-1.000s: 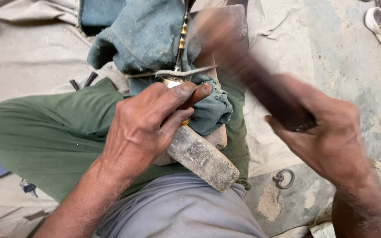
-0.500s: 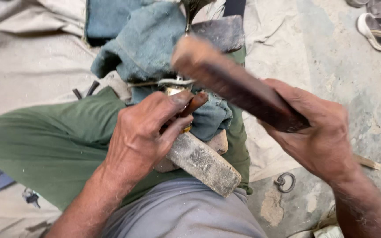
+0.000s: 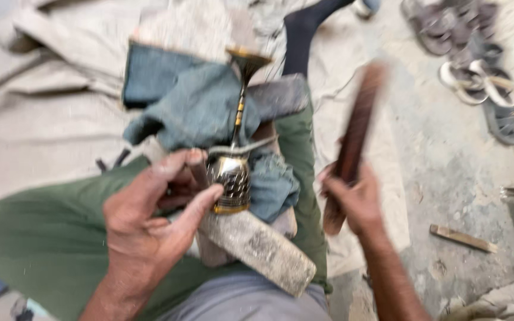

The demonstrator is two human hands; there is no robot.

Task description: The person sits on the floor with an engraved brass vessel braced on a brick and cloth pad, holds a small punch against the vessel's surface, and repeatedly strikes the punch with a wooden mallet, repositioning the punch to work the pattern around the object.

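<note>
Brass gleams on the lap of a seated worker: a small brass goblet-shaped piece with a slim banded stem (image 3: 232,172) lies across a grey stone block (image 3: 257,246) that rests on the green-trousered thigh, with a crumpled blue-grey cloth (image 3: 203,110) padding it from behind. Its flared end points away from the worker, toward a dark-socked foot (image 3: 304,35).

The left hand (image 3: 150,220) steadies the brass piece, thumb and forefinger curled close against its rounded cup, the other fingers bent behind; whether they clamp it fully or merely brace it is hard to tell through the blur. The right hand (image 3: 358,199) is wrapped tight round the lower end of a long dark wooden beater (image 3: 352,148), held raised and nearly upright to the right of the work, well clear of the metal, wrist cocked and forearm angled up from the lower edge of the view.

By the look of it, this is the lifted phase of a striking stroke. A sound blow would call for the beater to fall squarely on the brass while the left fingers stay out of its path.

Worn sandals (image 3: 477,77) lie on the dusty concrete floor (image 3: 441,172) nearby, and a small wooden stick (image 3: 462,238) rests apart.
</note>
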